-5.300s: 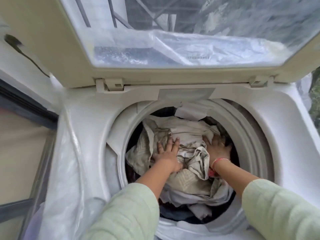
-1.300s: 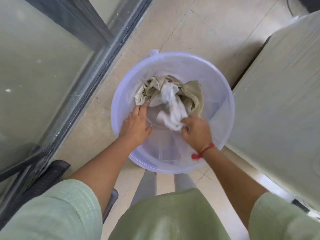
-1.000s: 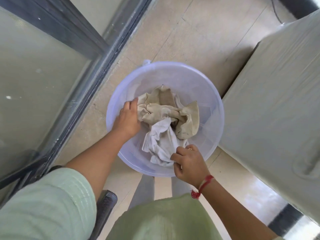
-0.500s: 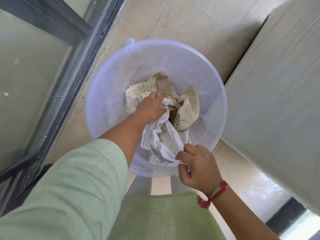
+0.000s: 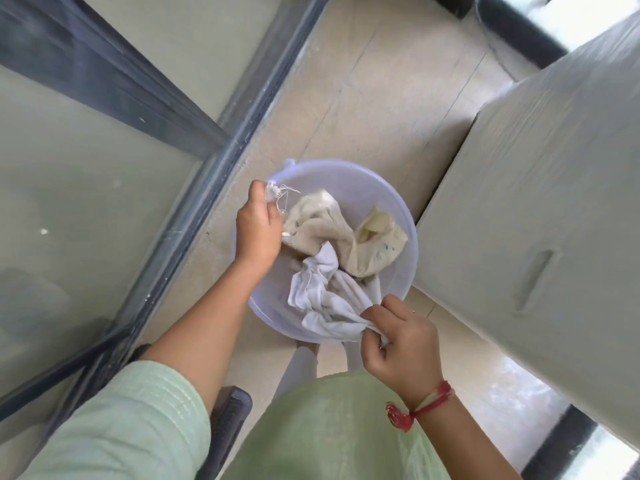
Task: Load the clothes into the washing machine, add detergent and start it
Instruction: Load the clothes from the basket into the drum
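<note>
A translucent lilac plastic tub (image 5: pixel 388 192) stands on the floor below me. Above it hang a beige cloth (image 5: pixel 346 233) and a white cloth (image 5: pixel 322 289), bunched together. My left hand (image 5: pixel 258 230) grips a frayed corner of the beige cloth, raised over the tub's left rim. My right hand (image 5: pixel 401 341) pinches an edge of the white cloth at the tub's near rim. The washing machine's side panel (image 5: pixel 540 216), wrapped in plastic film, rises at the right; its drum is out of view.
A dark-framed glass sliding door (image 5: pixel 104 174) runs along the left. Beige floor tiles (image 5: pixel 363 98) stretch beyond the tub. A dark ribbed mat (image 5: pixel 228 424) lies by my feet.
Both hands have lifted the cloths up out of the tub. My left hand moved from the middle of the pile up to the left rim with a beige corner in it.
</note>
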A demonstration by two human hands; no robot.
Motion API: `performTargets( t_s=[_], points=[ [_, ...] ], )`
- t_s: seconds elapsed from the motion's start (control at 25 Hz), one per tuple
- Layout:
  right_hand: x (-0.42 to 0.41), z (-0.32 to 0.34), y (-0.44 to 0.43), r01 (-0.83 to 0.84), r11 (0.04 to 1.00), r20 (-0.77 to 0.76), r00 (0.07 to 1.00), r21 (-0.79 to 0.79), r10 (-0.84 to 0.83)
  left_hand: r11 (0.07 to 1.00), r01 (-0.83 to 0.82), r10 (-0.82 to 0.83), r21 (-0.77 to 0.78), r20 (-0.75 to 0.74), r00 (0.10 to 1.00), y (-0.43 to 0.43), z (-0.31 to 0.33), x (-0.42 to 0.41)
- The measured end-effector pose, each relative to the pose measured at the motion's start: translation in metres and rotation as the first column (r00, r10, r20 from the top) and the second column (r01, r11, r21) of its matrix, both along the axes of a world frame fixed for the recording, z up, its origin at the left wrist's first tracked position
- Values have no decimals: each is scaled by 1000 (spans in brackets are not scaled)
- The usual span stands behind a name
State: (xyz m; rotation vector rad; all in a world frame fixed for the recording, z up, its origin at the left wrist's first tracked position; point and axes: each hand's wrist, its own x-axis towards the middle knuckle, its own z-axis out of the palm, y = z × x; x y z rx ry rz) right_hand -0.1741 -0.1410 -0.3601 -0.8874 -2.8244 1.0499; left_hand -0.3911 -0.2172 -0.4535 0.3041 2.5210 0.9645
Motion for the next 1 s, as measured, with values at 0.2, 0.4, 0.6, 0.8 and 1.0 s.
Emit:
performTargets(
  t_s=[0.2, 0.4, 0.6, 0.8, 1.0],
  points=[
    [-14, 110, 29, 48, 999, 16, 999, 13, -48, 988, 137, -121, 75, -196, 973, 12, 159, -23],
    [-37, 236, 66, 116, 968, -166, 983, 222, -80, 970, 225, -171, 90, -400, 901, 18, 319, -33],
    [-56, 348, 66, 220, 963, -417, 898, 155, -138, 961, 271, -205, 52, -523, 827, 0, 431, -28],
    [-56, 420, 74, 408, 906, -658, 714, 112, -240, 944, 330, -242, 24, -632, 736, -1, 500, -50],
    [-66, 490, 104, 439, 890, -724, 652, 118, -226, 850, 510, -367, 129, -550, 750, 36, 554, -44]
  ],
)
